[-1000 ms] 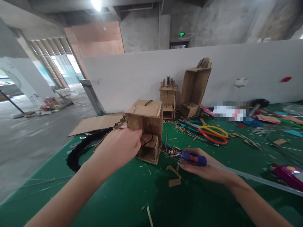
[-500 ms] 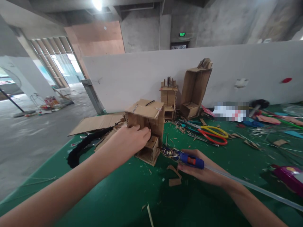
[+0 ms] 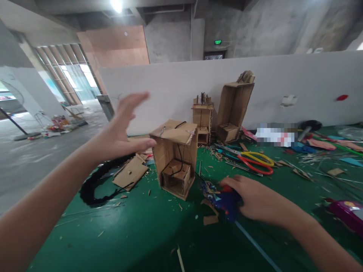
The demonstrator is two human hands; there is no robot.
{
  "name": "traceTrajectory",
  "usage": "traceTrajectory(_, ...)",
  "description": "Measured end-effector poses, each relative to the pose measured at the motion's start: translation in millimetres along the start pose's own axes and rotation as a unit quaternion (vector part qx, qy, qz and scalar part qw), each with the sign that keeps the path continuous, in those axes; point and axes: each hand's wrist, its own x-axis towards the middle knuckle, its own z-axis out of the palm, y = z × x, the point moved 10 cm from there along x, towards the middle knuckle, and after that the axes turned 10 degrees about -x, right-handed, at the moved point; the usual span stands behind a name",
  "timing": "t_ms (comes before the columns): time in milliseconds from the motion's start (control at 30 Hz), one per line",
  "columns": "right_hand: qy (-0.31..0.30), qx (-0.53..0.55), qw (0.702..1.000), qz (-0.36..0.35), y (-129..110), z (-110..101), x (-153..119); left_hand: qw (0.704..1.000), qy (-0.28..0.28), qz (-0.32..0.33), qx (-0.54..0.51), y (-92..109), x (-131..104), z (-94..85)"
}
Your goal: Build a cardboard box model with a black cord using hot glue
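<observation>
My left hand (image 3: 119, 128) is raised at the left of a small cardboard box (image 3: 172, 132), fingers apart and holding nothing. Its thumb tip overlaps the box's upper left edge; I cannot tell if they touch. The box stands upright with an open front, a smaller compartment inside at the bottom and a black cord (image 3: 180, 153) running down into it. To the right of the box, my right hand (image 3: 255, 196) grips a blue hot glue gun (image 3: 228, 204) low over the table. Its front is crusted with scraps, and a clear glue stick (image 3: 255, 243) sticks out behind.
Behind stand two more cardboard structures, one small (image 3: 202, 117) and one tall (image 3: 235, 102), by a white partition (image 3: 164, 87). Scissors (image 3: 256, 162) lie at right, near a purple object (image 3: 346, 213). A black fuzzy strip (image 3: 90, 194) and cardboard piece (image 3: 130, 173) lie left.
My left hand has let go of the box's inside and moved up and left, opening. My right hand has turned the glue gun, its nozzle now a little away from the box.
</observation>
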Motion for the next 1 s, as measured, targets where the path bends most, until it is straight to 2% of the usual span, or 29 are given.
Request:
traceTrajectory(67, -0.002, -0.014, 1.000, 0.009, 12, 5, -4, 0.994, -0.108, -0.033, -0.011, -10, 11, 30.0)
traceTrajectory(133, 0.003, -0.046, 0.999, 0.009, 18, 7, -6, 0.989, -0.140, -0.028, -0.036, -10, 17, 47.8)
traceTrajectory(200, 0.025, -0.090, 0.996, 0.011, 14, 0, -7, 0.990, -0.119, -0.020, -0.071, -7, 19, 54.8)
traceTrajectory(267, 0.061, -0.112, 0.992, -0.001, -2, -17, -6, 0.993, -0.086, -0.017, -0.083, -3, 17, 55.9)
traceTrajectory(400, 0.103, -0.062, 0.987, -0.106, -66, -42, 6, 0.998, -0.048, -0.010, -0.042, 7, 10, 51.4)
traceTrajectory(467, 0.122, -0.065, 0.980, -0.141, -92, -45, 16, 0.999, -0.039, -0.007, -0.030, 12, 8, 48.9)
traceTrajectory(533, 0.146, -0.082, 0.974, -0.153, -107, -42, 28, 0.999, -0.037, -0.006, -0.030, 14, 5, 48.5)
traceTrajectory(733, 0.155, -0.130, 0.970, -0.135, -117, -27, 53, 0.997, -0.008, -0.013, -0.079, 12, 0, 49.0)
traceTrajectory(867, 0.164, -0.127, 0.972, -0.108, -116, -30, 54, 0.994, 0.006, -0.026, -0.108, 9, 0, 50.6)
traceTrajectory(1000, 0.172, -0.135, 0.967, -0.128, -120, -29, 54, 0.992, 0.009, -0.038, -0.120, 7, -1, 51.9)
